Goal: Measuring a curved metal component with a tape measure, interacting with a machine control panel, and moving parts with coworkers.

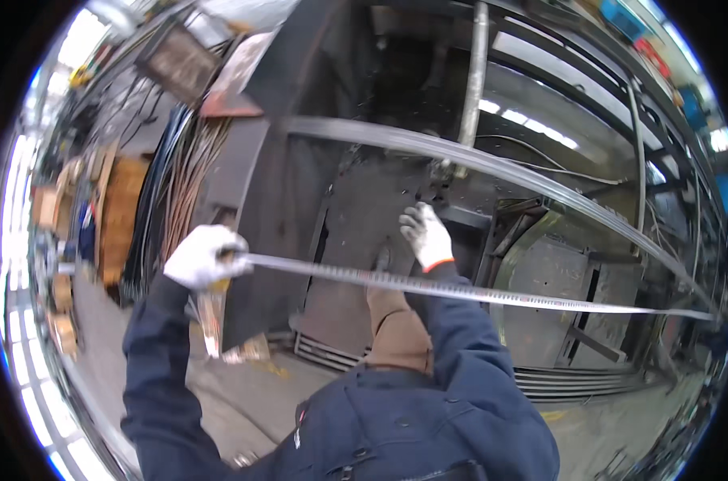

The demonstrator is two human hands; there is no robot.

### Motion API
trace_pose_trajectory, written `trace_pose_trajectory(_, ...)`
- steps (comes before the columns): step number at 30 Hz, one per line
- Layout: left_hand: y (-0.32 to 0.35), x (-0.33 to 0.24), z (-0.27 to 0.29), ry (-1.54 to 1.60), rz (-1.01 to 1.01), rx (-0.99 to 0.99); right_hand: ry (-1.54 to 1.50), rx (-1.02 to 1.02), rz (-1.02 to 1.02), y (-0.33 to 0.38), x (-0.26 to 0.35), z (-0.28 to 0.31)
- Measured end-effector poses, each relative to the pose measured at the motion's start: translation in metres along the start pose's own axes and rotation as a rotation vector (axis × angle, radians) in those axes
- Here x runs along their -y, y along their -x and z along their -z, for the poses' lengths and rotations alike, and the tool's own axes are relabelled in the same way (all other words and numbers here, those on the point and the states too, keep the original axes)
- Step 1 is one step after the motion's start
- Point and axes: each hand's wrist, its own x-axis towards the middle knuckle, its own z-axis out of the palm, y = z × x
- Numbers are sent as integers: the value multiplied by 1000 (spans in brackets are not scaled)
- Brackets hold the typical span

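A steel measuring tape (pixel 500 296) is drawn out across the metal frame, from the left to the far right, where its other end is too small to make out. My left hand (pixel 206 256), in a white glove, is closed on the tape's left end beside a dark steel plate (pixel 261 216). My right hand (pixel 428 238), in a white glove with an orange cuff edge, reaches past the tape over the frame's dark interior. Its fingers are slightly bent and apart, with nothing seen in them. A long square metal bar (pixel 460 151) spans the frame beyond it.
A round steel tube (pixel 474 76) runs away from the long bar. Long thin rods and hoses (pixel 186 180) lie at the left, near a brown wooden panel (pixel 125 216). Several steel bars (pixel 572 383) line the frame's near side. My knee (pixel 400 341) extends into the frame.
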Motion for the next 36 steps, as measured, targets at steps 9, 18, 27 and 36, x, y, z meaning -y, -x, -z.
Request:
trace_pose_trajectory(9, -144, 68, -4, 177, 168, 102, 39, -700, 168, -227, -10, -66)
trace_pose_trajectory(18, -268, 110, 23, 101, 80, 440, 317, -1050, 171, -305, -61, 11)
trace_pose_trajectory(27, -289, 170, 38, 221, -109, 214, 721, -1204, 79, -261, -23, -106)
trace_pose_trajectory(36, -296, 233, 20, 228, -230, 132, 657, -1279, 598, -283, -50, -102)
